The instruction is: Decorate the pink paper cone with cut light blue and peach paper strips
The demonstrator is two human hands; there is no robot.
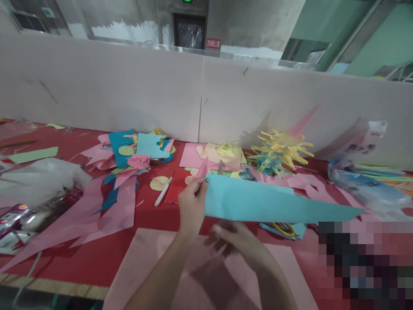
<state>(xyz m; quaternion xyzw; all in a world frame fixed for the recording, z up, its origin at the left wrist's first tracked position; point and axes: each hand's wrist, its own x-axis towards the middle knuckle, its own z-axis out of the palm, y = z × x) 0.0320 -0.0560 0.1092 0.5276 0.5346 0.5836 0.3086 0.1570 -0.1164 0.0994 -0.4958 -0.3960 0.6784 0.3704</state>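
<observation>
Left hand (pixel 193 193) is clamping fingers and thumb on the left end of a blue paper strip (pixel 258 198); strip is extending rightward above the red worktop (pixel 87 262). Right hand (pixel 230 239) is hovering just below the strip, blurring; cannot tell whether its fingers are meeting

Surroundings: large pink sheet (pixel 145 267) is lying beneath both hands. Yellow fringed paper piece (pixel 284 148) is standing beyond the strip, blue-green fringed paper (pixel 266 161) showing below it. Cut pink paper (pixel 119 206) is spreading at left, beside a clear plastic bag (pixel 41 176). White partition (pixel 129 94) is closing off the far side

Counts: one strip, one white pen (pixel 163 191), one yellow looped handle (pixel 284 230), two visible partition panels. Scraps are overlapping too much for a sure count

Obscured: strip is covering part of the papers behind it; the handle's remaining part is not showing clearly. Pixelated patch is masking the lower right corner; frame edge is cutting off the pink sheet and both forearms
</observation>
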